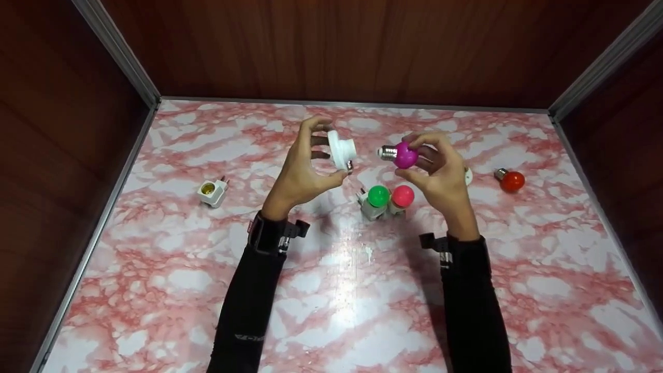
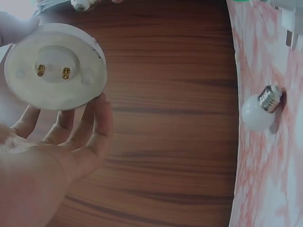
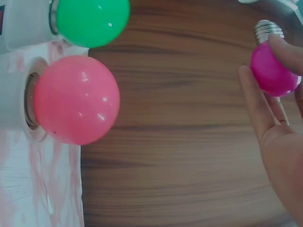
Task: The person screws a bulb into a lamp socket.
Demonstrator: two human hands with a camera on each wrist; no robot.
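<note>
My left hand (image 1: pixel 300 168) holds a white round bulb holder (image 1: pixel 340 150) by its rim, between thumb and fingers. In the left wrist view, the flat back of the holder (image 2: pixel 28 82) shows two brass-coloured contacts. A magenta light bulb (image 1: pixel 406 155) is pinched by its globe in my right hand (image 1: pixel 443 173). The bulb's metal screw base (image 1: pixel 387 153) points left at the holder's raised socket, with a gap between them. Below the hands, a green bulb (image 1: pixel 378 196) and a pink bulb (image 1: pixel 402 196) sit in white plug-in sockets.
A white plug-in socket (image 1: pixel 211 192) lies at left, and a red bulb (image 1: pixel 513 181) at right. A white round piece (image 1: pixel 468 176) is partly hidden behind my right hand. The left wrist view shows a white bulb (image 2: pixel 258 113) on the table. Wood-grain panels (image 1: pixel 342 52) enclose the marbled tabletop.
</note>
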